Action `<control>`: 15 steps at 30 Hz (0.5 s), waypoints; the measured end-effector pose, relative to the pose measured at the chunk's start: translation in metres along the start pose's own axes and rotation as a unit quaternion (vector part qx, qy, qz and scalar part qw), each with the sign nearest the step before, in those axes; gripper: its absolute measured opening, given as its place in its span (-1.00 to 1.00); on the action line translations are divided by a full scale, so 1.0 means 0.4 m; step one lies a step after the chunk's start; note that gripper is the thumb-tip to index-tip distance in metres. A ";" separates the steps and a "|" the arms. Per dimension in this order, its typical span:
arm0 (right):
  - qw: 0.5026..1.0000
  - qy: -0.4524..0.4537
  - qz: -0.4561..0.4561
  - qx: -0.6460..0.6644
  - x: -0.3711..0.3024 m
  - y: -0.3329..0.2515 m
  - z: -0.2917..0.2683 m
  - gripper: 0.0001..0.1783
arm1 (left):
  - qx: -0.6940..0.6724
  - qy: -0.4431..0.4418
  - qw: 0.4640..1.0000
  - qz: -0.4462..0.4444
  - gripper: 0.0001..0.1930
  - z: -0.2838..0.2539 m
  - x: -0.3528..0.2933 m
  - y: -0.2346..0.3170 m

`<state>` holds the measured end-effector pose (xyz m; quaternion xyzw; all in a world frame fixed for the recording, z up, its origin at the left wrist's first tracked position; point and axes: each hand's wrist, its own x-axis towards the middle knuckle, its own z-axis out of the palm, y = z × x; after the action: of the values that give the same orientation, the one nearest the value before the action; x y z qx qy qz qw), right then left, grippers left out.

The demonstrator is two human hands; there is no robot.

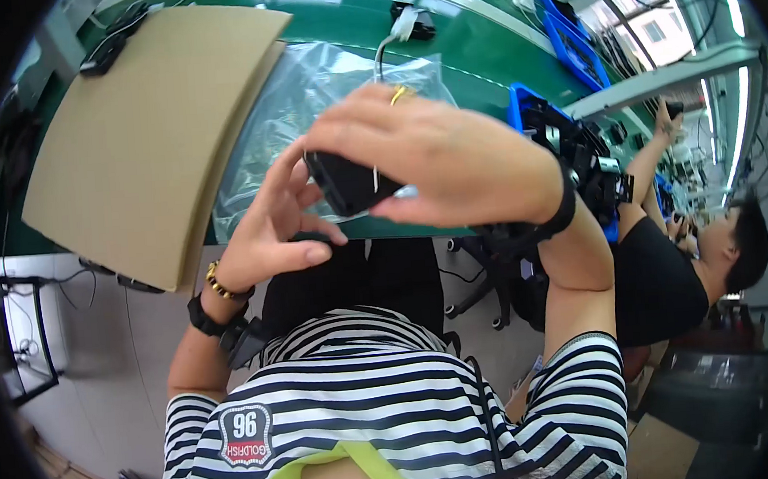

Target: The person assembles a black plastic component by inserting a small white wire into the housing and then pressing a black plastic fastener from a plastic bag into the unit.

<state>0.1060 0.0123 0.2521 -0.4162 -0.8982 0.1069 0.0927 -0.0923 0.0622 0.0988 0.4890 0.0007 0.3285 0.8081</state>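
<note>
My right hand (449, 155) reaches across from the right and grips a black, box-shaped plastic part (344, 184) from above, hiding its right side. The part is tilted, held over the near edge of the green table. At its left is my left hand (270, 234), thumb stretched out apart from the fingers. Its fingertips come close to the part's left end; whether they touch it I cannot tell. Beneath and behind both hands lies a clear plastic bag (328, 70), crumpled on the table.
Stacked brown cardboard sheets (145, 132) cover the table's left side, overhanging its front edge. At the right stands a blue bin (521, 101) full of black parts. A black item with a white-wrapped cable (406, 24) lies at the back. A co-worker (658, 274) sits at the far right.
</note>
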 end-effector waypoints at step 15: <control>0.987 0.090 0.007 0.130 -0.238 -0.016 0.078 -0.57 | 0.002 -0.038 0.925 -0.378 -0.37 0.108 -0.036 -0.062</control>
<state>0.1539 -0.0685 0.2165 -0.4150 -0.8615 0.1858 0.2259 -0.0763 0.0129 0.0970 0.4658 0.1553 -0.0203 0.8709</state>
